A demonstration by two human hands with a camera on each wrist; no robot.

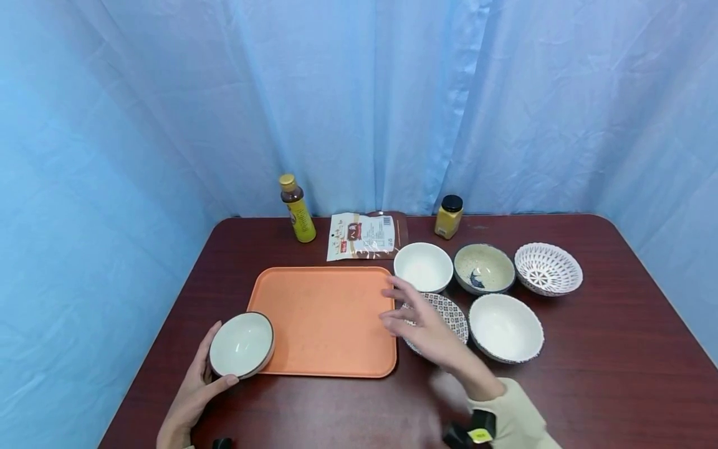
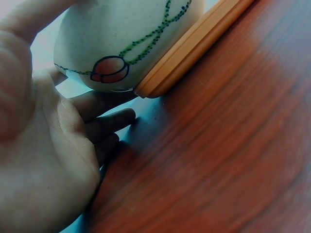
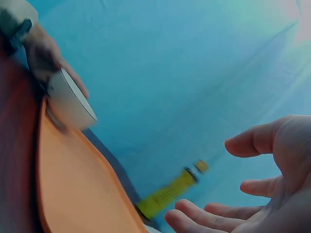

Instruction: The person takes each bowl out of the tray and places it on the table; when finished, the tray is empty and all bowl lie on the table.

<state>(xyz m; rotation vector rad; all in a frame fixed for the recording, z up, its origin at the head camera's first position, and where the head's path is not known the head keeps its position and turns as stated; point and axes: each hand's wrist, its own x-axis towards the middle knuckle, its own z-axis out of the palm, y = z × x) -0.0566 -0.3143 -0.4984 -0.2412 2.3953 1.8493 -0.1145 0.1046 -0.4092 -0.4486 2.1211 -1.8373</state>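
Observation:
A white bowl (image 1: 242, 344) with a dark rim is gripped by my left hand (image 1: 193, 386), thumb at the near side and fingers around the left. In the left wrist view the bowl (image 2: 116, 46) shows a painted red bud and green dotted lines. It is at the front left corner of the orange tray (image 1: 325, 324). My right hand (image 1: 423, 324) hovers with spread fingers over the tray's right edge and a patterned dish (image 1: 449, 312), part of which it hides. Nothing is between the right hand's fingers (image 3: 194, 218).
Right of the tray stand a white bowl (image 1: 423, 268), a speckled bowl (image 1: 485, 268), a white patterned bowl (image 1: 548, 269) and another white bowl (image 1: 507, 328). Behind are a yellow-capped bottle (image 1: 300, 215), a spice packet (image 1: 364, 236) and a black-lidded jar (image 1: 449, 218), before a blue curtain (image 1: 336, 106).

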